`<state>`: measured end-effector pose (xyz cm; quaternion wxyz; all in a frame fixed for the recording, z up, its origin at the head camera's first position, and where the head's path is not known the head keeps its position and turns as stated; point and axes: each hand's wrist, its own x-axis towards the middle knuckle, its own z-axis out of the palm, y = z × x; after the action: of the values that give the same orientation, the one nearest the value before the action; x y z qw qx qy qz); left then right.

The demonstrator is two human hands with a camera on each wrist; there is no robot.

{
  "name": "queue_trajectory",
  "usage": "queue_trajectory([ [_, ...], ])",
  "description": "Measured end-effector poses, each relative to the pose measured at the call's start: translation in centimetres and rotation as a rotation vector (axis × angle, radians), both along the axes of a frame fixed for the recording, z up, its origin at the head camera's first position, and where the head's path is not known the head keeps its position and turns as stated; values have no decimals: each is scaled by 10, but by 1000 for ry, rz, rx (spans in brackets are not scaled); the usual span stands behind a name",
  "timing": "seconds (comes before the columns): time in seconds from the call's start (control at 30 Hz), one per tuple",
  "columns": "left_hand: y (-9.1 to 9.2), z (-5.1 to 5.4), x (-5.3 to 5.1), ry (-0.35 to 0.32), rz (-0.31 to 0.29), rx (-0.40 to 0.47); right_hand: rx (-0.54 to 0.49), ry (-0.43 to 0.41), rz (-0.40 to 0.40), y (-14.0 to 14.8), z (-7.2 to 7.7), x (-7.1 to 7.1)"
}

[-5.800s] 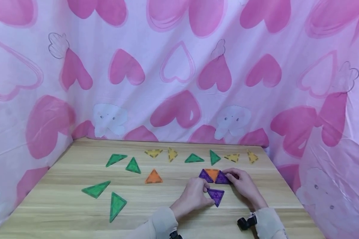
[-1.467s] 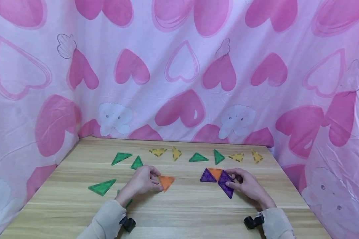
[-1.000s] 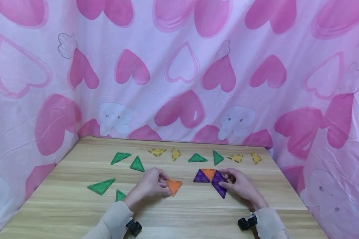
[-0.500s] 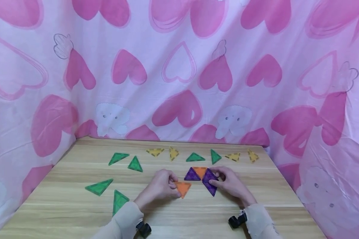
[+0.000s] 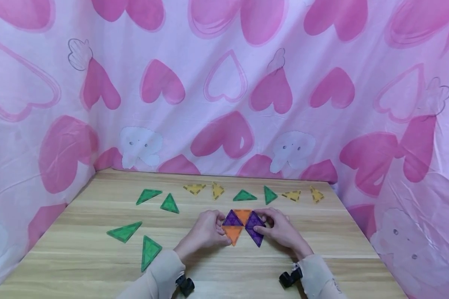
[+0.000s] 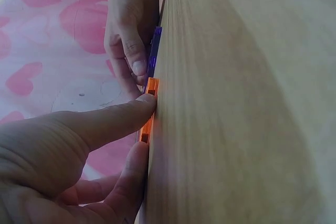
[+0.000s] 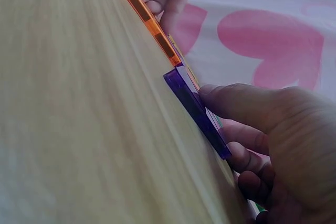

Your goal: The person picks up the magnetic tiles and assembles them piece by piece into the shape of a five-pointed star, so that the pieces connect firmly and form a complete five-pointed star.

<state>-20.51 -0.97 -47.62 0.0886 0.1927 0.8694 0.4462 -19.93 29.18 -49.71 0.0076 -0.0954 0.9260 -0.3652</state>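
On the pale wood-grained tabletop [image 5: 235,276], the left hand [image 5: 206,228] pinches an orange translucent plastic triangular tile [image 5: 232,234] between thumb and fingers at its left side. The right hand [image 5: 282,232] grips two purple translucent triangular tiles, the far one [image 5: 253,219] and the near one [image 5: 256,237], its thumb lying over them.

Half a second ago the orange tile sat apart, near and left of the cluster; now its far edge meets the near edge of the left purple triangular tile [image 5: 232,219]. The cluster has slid left, while the green triangular tiles [image 5: 151,252] and yellow triangular tiles [image 5: 292,195] have stayed put.

The held orange tile lies flat, one corner pointing near, its sides looking about equal. Another orange triangular tile [image 5: 243,214] points the same way between two purple ones; of the right-hand pair, the far one points far, the near one near.
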Motion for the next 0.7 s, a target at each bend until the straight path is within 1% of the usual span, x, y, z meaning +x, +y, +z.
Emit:
queue_trajectory([
  [0.07,-1,0,0,1,-7,5,-3,-9,-8,0,-1,0],
  [0.2,-4,1,-2,-31,-31,51,-2,-10,-6,0,-1,-1],
  [0.27,-7,2,-3,-39,-37,56,4,-5,1,1,-1,-1],
  [0.33,-9,3,-4,-37,-38,48,2,-3,6,1,-1,-1],
  [0.5,-11,4,-5,4,-36,5,-6,0,12,1,-2,-1],
  [0.7,-9,2,-7,6,-21,-16,-16,0,31,5,-2,0],
])
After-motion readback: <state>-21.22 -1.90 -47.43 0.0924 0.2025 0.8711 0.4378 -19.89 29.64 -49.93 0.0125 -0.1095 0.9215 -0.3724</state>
